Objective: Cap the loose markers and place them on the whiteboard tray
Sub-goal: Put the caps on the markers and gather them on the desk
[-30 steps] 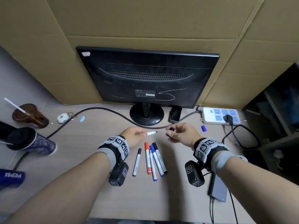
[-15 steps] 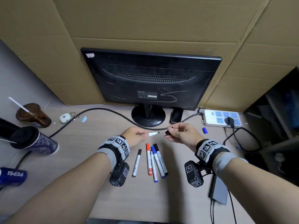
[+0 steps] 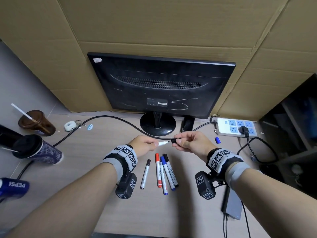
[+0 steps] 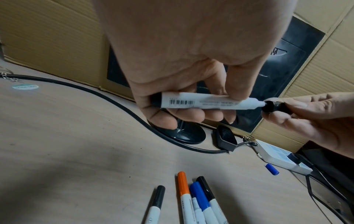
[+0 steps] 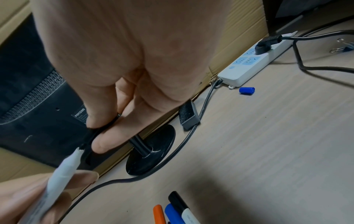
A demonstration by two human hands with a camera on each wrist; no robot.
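My left hand (image 3: 145,146) grips an uncapped white marker (image 3: 163,143) (image 4: 206,102) level above the desk, tip pointing right. My right hand (image 3: 187,143) pinches a black cap (image 3: 175,141) (image 4: 273,106) whose mouth meets the marker's tip. The same cap (image 5: 91,133) and marker (image 5: 63,171) show in the right wrist view. Below the hands lie several markers: a thin black-capped one (image 3: 145,174), a red-capped one (image 3: 158,170), a blue-capped one (image 3: 167,172), a black-capped one (image 3: 170,170), and an uncapped one (image 4: 197,210) among them. A loose blue cap (image 3: 217,140) (image 5: 246,90) lies at the right. No whiteboard tray is in view.
A black monitor (image 3: 161,86) stands at the back on its round base (image 3: 157,126), with a black cable (image 3: 106,118) across the desk. A white power strip (image 3: 236,128) lies at back right. Cups (image 3: 36,122) (image 3: 37,149) stand on the left, a grey device (image 3: 234,206) at lower right.
The two hands have come together: the gap between the marker's tip and the black cap has closed, and the cap's mouth now meets the tip.
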